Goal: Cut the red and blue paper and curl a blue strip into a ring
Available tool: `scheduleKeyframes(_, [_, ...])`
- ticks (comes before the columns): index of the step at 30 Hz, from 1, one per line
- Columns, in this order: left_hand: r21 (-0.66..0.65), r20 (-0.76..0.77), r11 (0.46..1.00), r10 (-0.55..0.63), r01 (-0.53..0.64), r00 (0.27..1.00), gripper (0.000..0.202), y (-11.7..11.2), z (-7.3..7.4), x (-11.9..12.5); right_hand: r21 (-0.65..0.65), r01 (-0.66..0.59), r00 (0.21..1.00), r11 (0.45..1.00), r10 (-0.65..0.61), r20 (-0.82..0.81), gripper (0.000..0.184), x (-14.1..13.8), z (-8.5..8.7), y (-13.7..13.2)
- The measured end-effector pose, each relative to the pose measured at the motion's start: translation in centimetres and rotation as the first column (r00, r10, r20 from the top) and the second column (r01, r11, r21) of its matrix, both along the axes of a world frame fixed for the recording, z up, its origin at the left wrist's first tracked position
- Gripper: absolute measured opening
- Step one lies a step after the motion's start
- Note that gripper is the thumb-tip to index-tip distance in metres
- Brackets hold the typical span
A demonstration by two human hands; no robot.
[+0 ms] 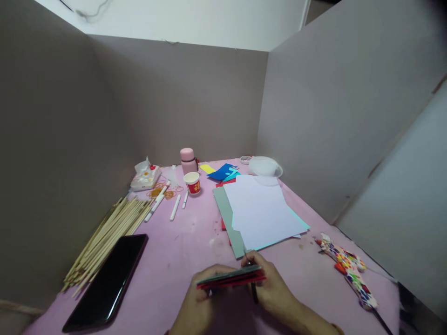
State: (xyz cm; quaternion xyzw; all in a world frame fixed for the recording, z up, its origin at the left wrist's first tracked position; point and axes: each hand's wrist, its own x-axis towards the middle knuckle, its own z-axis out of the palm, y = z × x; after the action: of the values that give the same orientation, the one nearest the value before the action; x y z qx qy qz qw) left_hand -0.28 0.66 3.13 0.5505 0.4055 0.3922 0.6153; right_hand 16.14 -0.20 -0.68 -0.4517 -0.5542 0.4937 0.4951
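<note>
My left hand point(202, 291) is closed around a small stack of folded or layered paper point(230, 278), grey-green on top and red beneath, seen nearly edge-on above the near part of the table. At the right end of the stack is my right hand point(267, 281), its fingers bent. Along its fingers runs a slim dark-handled tool point(254, 293), with a thin pointed tip rising past the far side of the stack. The tool's middle is hidden by the paper and fingers, so I cannot tell its exact kind.
Beyond my hands lie white sheets point(261, 209) over grey card point(228, 223). A phone point(106, 281) and a bundle of wooden sticks point(108, 237) are left; white markers point(175, 208), a paper cup point(192, 183) and a pink flask point(188, 161) stand farther back. A patterned glue gun point(349, 267) lies right.
</note>
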Motion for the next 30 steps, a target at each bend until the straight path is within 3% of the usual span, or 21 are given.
scheduleKeyframes(4, [0.062,-0.048,0.990,0.131,-0.128,0.990,0.024,-0.3,-0.7,0.8,-0.021,0.078,0.997,0.997,-0.078,-0.002,0.026,-0.8,-0.7,0.0])
scheduleKeyframes(9, [0.071,-0.073,0.960,0.275,-0.270,0.959,0.018,-0.7,-1.4,1.5,-0.034,0.168,0.986,0.985,-0.167,0.020,0.023,-1.5,-1.0,-0.2])
scheduleKeyframes(14, [0.019,-0.031,0.922,0.387,-0.387,0.922,0.009,-0.7,-1.4,1.5,-0.041,0.095,0.995,0.995,-0.095,0.008,0.021,-1.3,-0.6,-0.4])
scheduleKeyframes(16, [-0.019,-0.003,0.913,0.407,-0.407,0.913,0.009,-0.5,-1.6,1.3,-0.057,0.062,0.990,0.996,-0.054,0.131,0.029,-0.3,-0.2,0.2])
scheduleKeyframes(19, [-0.052,0.037,0.895,0.444,-0.442,0.895,0.011,-0.3,-1.8,0.9,-0.018,0.120,0.865,0.993,-0.096,0.493,0.038,2.5,0.8,1.9])
scheduleKeyframes(22, [-0.066,0.053,0.885,0.464,-0.461,0.884,0.012,-0.3,-1.9,0.7,0.038,0.162,0.721,0.986,-0.144,0.678,0.034,4.9,2.0,3.9])
scheduleKeyframes(26, [-0.081,0.075,0.887,0.459,-0.454,0.885,0.014,-0.4,-1.8,0.9,0.104,0.138,0.522,0.985,-0.162,0.838,0.026,5.6,3.1,5.4])
scheduleKeyframes(30, [-0.093,0.080,0.886,0.462,-0.455,0.883,0.015,-0.5,-1.8,1.1,0.134,0.078,0.437,0.988,-0.155,0.886,0.046,5.5,3.4,6.0])
